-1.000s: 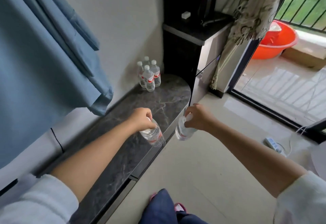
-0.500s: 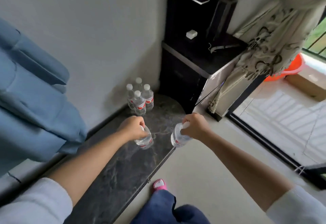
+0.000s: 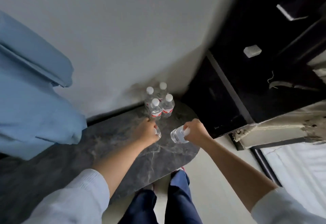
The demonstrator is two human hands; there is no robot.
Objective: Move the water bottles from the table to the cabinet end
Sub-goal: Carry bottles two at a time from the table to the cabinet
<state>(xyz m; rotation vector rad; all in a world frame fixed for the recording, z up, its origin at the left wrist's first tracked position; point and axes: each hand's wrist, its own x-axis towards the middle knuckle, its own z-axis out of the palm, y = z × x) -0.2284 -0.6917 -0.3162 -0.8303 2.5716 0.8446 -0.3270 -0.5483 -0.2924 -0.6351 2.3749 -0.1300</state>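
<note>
Two small clear bottles are held over the rounded end of the dark marble top (image 3: 123, 153). The left bottle (image 3: 158, 133) is almost wholly hidden under the left hand (image 3: 147, 132), whose fingers are curled down round its upper part; only a sliver of clear plastic shows. The right bottle (image 3: 178, 134) is gripped near cap and shoulder by the right hand (image 3: 195, 130), fingers wrapped round it, and hangs tilted with its base toward the left. Whether either base touches the top cannot be told.

The bottles appear full and sealed, so some weight for their size is to be expected. The thin walls are judged likely to dent if squeezed at mid-body, and the smooth plastic may slip; the stiffer neck and shoulder are judged the better hold.

Four bottles (image 3: 159, 103) already stand upright in a tight cluster at the far end, against the wall (image 3: 123, 38) and just left of the black cabinet (image 3: 247, 91). The left hand is just near of the closest one, so it could be knocked over during setting down. A blue cloth (image 3: 35, 91) hangs at the left, apart from the hands. The free patch of top lies near and right of the cluster.
</note>
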